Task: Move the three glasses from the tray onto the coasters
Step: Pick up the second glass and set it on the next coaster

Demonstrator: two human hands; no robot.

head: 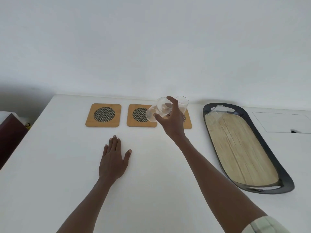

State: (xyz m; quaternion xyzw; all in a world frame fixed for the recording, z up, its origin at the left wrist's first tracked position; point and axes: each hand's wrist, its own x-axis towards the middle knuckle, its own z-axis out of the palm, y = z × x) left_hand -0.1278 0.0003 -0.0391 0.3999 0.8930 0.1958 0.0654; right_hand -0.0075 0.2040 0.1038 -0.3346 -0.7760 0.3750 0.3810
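White tabletop (50, 165) is carrying everything: the right hand (171, 120) is gripping a tilted glass (157, 111) above the middle coaster (140, 116). Another glass (182, 103) is seemingly standing on the right coaster (187, 122), one (216, 113) is sitting at the tray's (262, 148) far end, and the left hand (113, 158) is lying flat, fingers spread.

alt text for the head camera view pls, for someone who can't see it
The right hand holds a clear glass tilted in the air over the middle coaster of three on a white table. One glass stands on the right coaster, another sits on the tray, and the left hand rests flat.
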